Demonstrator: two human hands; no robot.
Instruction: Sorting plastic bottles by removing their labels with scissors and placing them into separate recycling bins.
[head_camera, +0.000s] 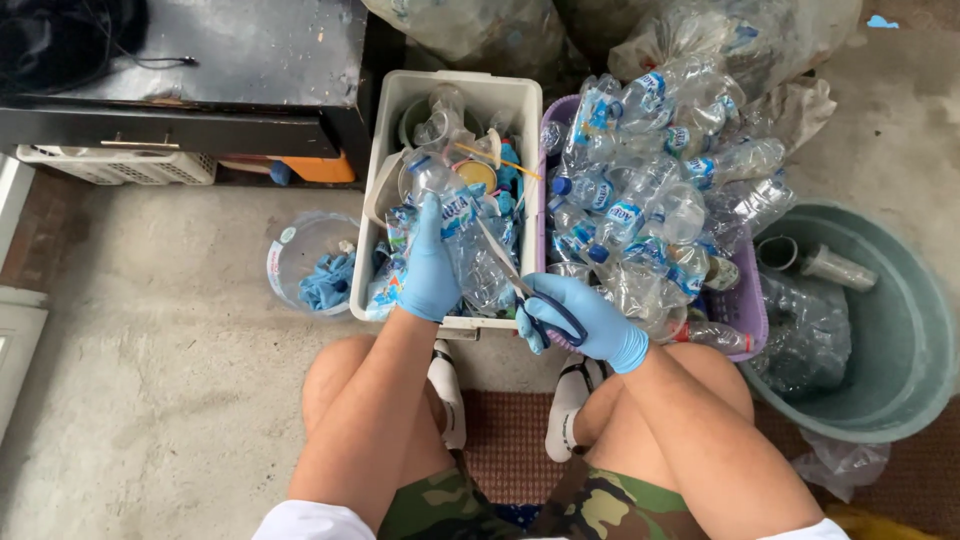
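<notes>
Head view:
Left hand (428, 268): gloved in blue, at the centre of the frame, being closed around a clear plastic bottle (462, 232) with a blue label, which is being held over the white bin (385, 130).
Right hand (580, 318): gloved in blue, just right of centre, being gripped through the handles of a pair of scissors (520, 283); the blades are being pointed up and left, against the held bottle.
White bin: lying at upper centre, being filled with cut bottles, caps and label scraps.
Purple basket (745, 310): touching the white bin's right side, being heaped with whole clear bottles.
Green tub (905, 340): at the right edge, with crushed clear plastic lying inside.
Small clear container (300, 250): left of the white bin, on the concrete floor (150, 350), with blue scraps inside.
Dark cabinet (230, 60): in the upper left of the frame.
Knees: bare, being kept at the bottom centre, below both hands.
</notes>
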